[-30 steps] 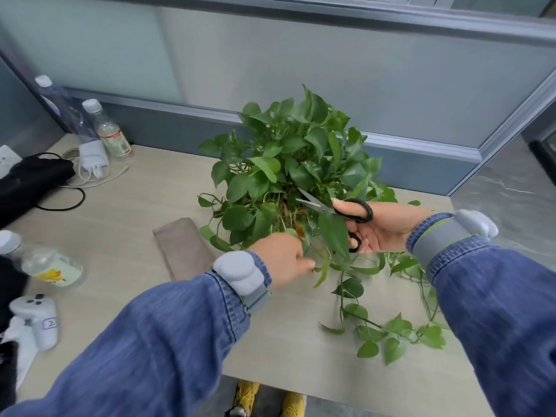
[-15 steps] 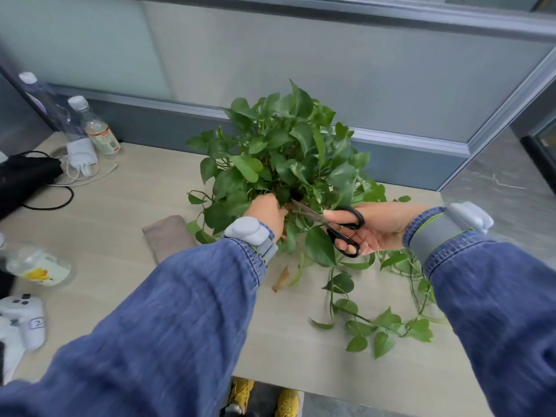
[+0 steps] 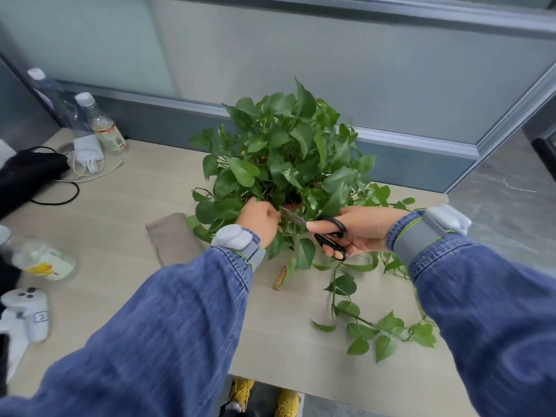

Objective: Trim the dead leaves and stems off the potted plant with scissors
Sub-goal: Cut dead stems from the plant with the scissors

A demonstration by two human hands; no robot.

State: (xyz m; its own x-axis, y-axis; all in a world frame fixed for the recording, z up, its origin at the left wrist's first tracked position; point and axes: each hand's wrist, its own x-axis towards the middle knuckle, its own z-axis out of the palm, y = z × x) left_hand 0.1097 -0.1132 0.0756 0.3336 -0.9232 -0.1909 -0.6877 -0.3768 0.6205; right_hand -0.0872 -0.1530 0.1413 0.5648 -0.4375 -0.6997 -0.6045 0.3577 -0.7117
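A bushy green potted plant (image 3: 288,158) stands at the middle of the desk, its pot hidden by leaves. Long vines (image 3: 376,326) trail over the desk to the right. My right hand (image 3: 358,230) grips black-handled scissors (image 3: 325,233), blades pointing left into the lower foliage. My left hand (image 3: 260,219) reaches into the leaves right at the blade tips, fingers curled around something among the stems; what it holds is hidden. A cut brown dead leaf (image 3: 280,278) lies on the desk in front of the plant.
A folded brown cloth (image 3: 171,236) lies left of the plant. Bottles (image 3: 102,124) and a white charger (image 3: 87,152) stand at the back left, a black bag (image 3: 27,176) and a bottle (image 3: 45,261) at the left, a white controller (image 3: 27,311) near the edge. Partition wall behind.
My left hand dropped a brown leaf on the desk, then moved up into the foliage beside the scissor tips. The scissors shifted slightly lower and left.
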